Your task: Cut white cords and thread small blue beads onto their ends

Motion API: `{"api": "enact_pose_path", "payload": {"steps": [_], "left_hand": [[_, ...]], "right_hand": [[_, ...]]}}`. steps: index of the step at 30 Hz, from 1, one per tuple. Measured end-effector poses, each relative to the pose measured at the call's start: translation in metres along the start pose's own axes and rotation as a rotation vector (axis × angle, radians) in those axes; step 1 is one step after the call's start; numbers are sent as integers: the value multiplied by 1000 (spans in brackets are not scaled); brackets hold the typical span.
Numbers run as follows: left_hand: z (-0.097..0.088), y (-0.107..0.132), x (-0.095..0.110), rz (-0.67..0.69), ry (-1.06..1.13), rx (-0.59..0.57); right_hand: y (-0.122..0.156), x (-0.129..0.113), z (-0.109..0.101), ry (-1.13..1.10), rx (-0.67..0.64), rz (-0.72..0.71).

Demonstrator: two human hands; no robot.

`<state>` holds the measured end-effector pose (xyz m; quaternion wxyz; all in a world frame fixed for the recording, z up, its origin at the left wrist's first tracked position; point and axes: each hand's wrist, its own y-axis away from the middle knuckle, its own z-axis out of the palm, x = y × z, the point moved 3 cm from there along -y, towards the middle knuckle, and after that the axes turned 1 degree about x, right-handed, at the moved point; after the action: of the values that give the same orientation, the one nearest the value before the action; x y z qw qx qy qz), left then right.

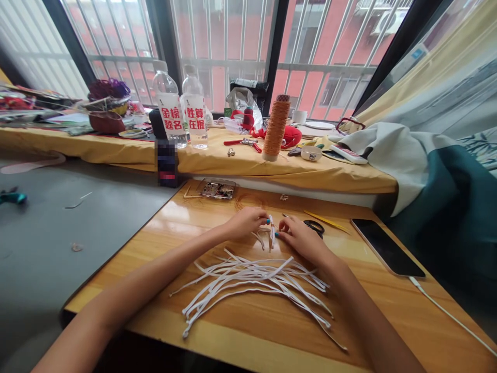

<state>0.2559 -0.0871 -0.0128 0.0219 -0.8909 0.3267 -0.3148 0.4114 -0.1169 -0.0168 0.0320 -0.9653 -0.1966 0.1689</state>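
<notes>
A short folded length of white cord (272,239) stands between my two hands over the wooden table (155,264). A thin brownish band crosses it near the top. My left hand (249,223) pinches at its upper left side with closed fingers. On the other side, my right hand (301,237) has its fingers curled and its thumb tip against or just beside the cord; what they grip is too small to make out. Thin pale strands (261,239) hang under my left fingers. Closer to me lies a loose pile of white cords (248,280).
Black-handled scissors (315,227) lie beyond my right hand, near a yellow strip (326,220) and a phone (388,247) on a cable. A bead box (218,189) sits at the back. The ledge holds an orange thread cone (276,129), red-handled pliers (244,143) and bottles (196,114).
</notes>
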Motion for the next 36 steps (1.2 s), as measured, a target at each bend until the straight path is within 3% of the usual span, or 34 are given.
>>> {"api": "enact_pose_path", "payload": {"steps": [3,6,9,13,18,23,26,30,36], "left_hand": [[-1,-1,1,-97,203,13],[-1,0,1,-161,377,25],[1,0,-3,-247,514,2],[1,-1,-6,-279,580,49],[-2,0,1,-295,800,133],[-8,4,14,-182,1123,164],[-6,6,21,-157,1262,138],[-2,10,34,-153,1390,93],[-4,14,46,-116,1468,102]], "right_hand": [[0,-6,0,57,44,-1],[-3,-6,-1,-60,47,-35],[-5,-6,-5,-341,-11,-62],[-3,-11,-9,-862,-58,40],[-1,-25,1,-1481,43,173],[-1,-32,5,-1795,113,284],[0,-30,2,-1919,157,342],[2,-28,0,-1918,232,427],[2,-36,-1,-1925,242,327]]}}
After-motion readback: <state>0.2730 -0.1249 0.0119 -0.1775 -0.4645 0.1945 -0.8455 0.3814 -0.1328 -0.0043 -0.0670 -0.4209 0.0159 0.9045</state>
